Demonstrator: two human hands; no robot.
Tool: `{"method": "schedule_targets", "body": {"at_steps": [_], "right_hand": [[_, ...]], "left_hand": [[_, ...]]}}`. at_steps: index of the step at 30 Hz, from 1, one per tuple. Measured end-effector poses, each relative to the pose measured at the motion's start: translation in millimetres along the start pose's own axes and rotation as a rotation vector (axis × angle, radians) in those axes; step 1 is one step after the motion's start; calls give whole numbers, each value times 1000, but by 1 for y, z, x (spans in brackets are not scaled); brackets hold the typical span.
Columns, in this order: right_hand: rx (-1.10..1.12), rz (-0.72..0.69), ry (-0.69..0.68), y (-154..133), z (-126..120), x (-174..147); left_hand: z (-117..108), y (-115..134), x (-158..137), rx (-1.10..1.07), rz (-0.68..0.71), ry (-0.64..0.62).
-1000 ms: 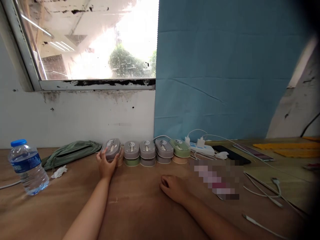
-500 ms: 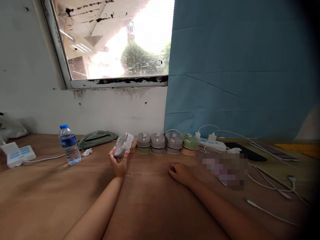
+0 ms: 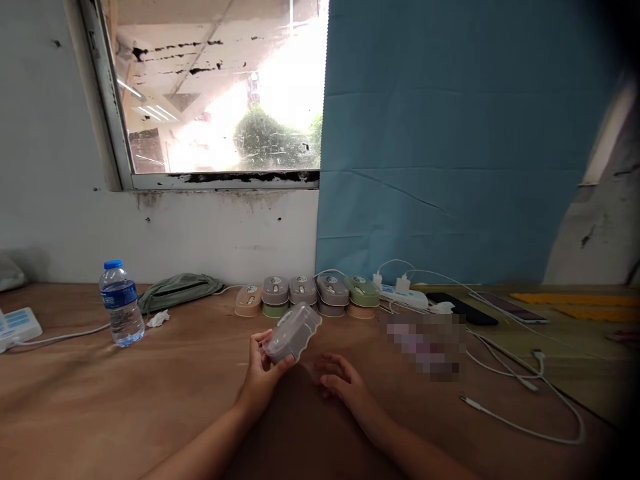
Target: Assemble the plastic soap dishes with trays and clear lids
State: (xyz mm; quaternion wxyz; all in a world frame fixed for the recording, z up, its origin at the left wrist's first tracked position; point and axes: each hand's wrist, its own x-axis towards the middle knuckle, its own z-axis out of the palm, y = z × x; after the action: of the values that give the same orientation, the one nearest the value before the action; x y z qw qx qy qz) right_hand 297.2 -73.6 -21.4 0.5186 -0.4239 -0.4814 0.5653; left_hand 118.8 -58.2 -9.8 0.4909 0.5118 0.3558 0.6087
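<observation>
My left hand (image 3: 265, 373) grips a small grey plastic box (image 3: 289, 333) with a clear, wavy-edged cover, tilted above the table. Just right of the box is my right hand (image 3: 343, 383), its fingers loosely bent and apart, holding nothing. Behind them stands a row of similar rounded boxes against the wall: a single peach box (image 3: 249, 301), then stacked pairs such as a grey-over-green stack (image 3: 275, 297), a grey stack (image 3: 333, 293) and a green-over-peach stack (image 3: 363, 297).
At left stand a water bottle (image 3: 121, 303), a green pouch (image 3: 180, 292), a crumpled tissue (image 3: 158, 319) and a power strip (image 3: 20, 327). To the right lie another power strip (image 3: 405, 295), a dark phone (image 3: 463, 309), white cables (image 3: 520, 427) and a blurred-out patch (image 3: 425, 347).
My left hand has brought the grey box away from the row, nearer and to the right. My right hand has turned and opened beside it. The view has shifted slightly right.
</observation>
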Motion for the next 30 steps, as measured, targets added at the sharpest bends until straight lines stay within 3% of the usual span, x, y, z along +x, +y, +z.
{"method": "schedule_targets", "body": {"at_steps": [4,7,9,14,21,24,30], "right_hand": [[284,13,-185,-7,8,-11],[325,54,-292,-9,9,-12],[296,80,-299,-8,7,-11],[216,-14,-176,-2,-2,-11],[267,87,-268,-7,-7,-16],[295,117,-285,-9,-7,-15],[303,77,-227,-10,-8,-11]], "left_hand": [[9,6,-23,-80,-65,-219],[9,5,-32,-94,-117,-370],[7,3,-33,-49,-122,-397],[2,-5,-25,7,-88,-347],[-17,-16,3,55,-117,-127],[-33,-11,18,248,-103,-30],[-60,-11,32,925,36,140]]}}
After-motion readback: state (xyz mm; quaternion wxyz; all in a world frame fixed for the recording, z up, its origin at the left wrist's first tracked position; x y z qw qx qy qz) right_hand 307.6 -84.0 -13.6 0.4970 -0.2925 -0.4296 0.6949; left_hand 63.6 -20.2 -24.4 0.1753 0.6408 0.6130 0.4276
